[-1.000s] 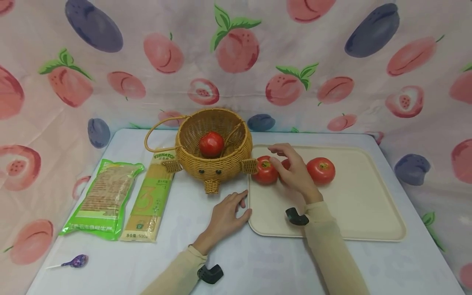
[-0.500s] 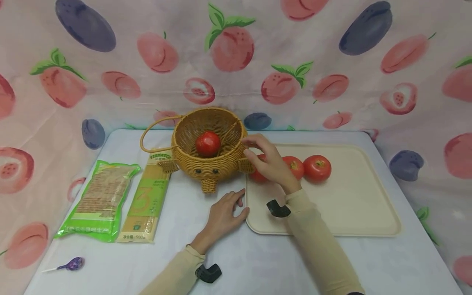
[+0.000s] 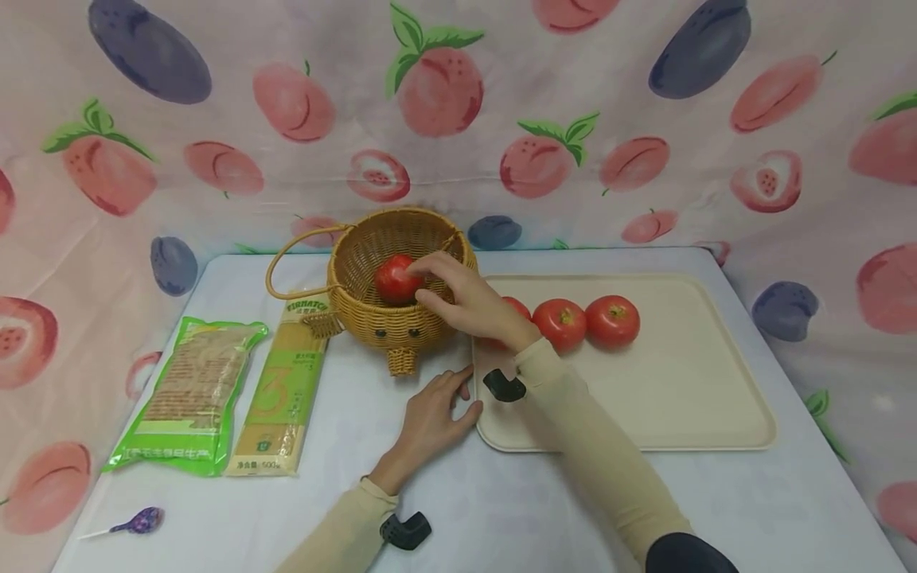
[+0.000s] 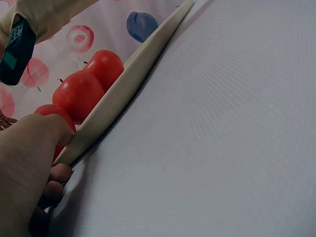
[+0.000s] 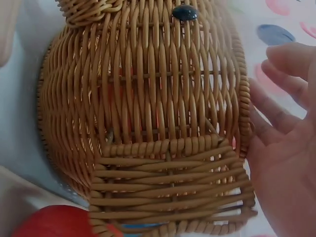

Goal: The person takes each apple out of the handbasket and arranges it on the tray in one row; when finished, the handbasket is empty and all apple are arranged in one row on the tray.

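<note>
In the head view my right hand (image 3: 469, 298) is over the near right rim of a wicker basket (image 3: 401, 322), its fingertips at a red apple (image 3: 396, 280) inside. Whether they touch the apple is hard to tell. The right wrist view has the fingers of that hand (image 5: 286, 113) spread at the basket rim (image 5: 244, 113), not closed round anything. My left hand (image 3: 433, 422) rests on the table, fingers and thumb at the left edge of a beige tray (image 3: 688, 398). Three red apples, such as the rightmost apple (image 3: 613, 322), sit on that tray; my right hand partly covers the leftmost apple (image 3: 517, 306).
Left of the basket lie a spaghetti pack (image 3: 275, 406) and a green-edged bag (image 3: 189, 398) of brownish food. A purple-wrapped lollipop (image 3: 143, 521) lies at the front left. Behind the table hangs a fruit-print cloth (image 3: 573, 72).
My right hand has moved left from above the tray's apples to the basket and the apple in it. The left hand stays at the tray edge. The head view has shifted slightly.
</note>
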The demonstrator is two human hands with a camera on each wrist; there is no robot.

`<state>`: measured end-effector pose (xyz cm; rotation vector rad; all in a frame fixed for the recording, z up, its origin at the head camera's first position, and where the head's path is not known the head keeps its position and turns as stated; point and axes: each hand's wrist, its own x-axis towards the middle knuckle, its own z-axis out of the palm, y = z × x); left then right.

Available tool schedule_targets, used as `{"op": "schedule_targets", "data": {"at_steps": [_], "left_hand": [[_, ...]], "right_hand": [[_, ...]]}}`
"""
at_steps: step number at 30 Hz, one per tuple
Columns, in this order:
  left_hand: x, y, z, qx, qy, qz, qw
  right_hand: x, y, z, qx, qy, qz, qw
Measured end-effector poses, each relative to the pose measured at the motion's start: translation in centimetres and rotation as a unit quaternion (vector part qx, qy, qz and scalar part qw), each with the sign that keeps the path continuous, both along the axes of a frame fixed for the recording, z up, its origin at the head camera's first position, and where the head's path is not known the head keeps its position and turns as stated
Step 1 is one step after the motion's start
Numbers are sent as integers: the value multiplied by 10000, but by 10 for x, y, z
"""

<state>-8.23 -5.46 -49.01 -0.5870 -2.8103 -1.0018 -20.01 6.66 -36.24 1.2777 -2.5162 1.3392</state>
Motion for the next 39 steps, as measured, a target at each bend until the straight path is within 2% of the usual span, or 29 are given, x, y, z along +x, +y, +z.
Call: {"op": "schedule_targets", "data": {"at_steps": [6, 12, 15, 24, 33, 37, 39], "left_hand": [[0, 0, -1, 35, -44, 14, 10000], [0, 2, 0, 43, -107, -62, 9999], [1, 1, 0, 78, -64, -77, 9999], [0, 0, 1, 197, 92, -78, 9997], [-1, 0, -2, 138, 73, -51, 9999], [-2, 0, -1, 129, 91, -63, 9999], [-2, 0, -1, 127, 79, -53, 9999]], "right_hand": [[-12, -13, 8, 1079, -241, -164, 9937], [-25, -26, 14, 2132, -421, -433, 9751], [-32, -35, 13, 2472, -484, -544, 9662], [-51, -50, 13, 3012, -1085, -805, 9440], [-67, -63, 8, 3451, -1573, -660, 9229], [-72, -65, 7, 3538, -1729, -697, 9166], [-74, -66, 5, 3528, -1732, -689, 9170]]}}
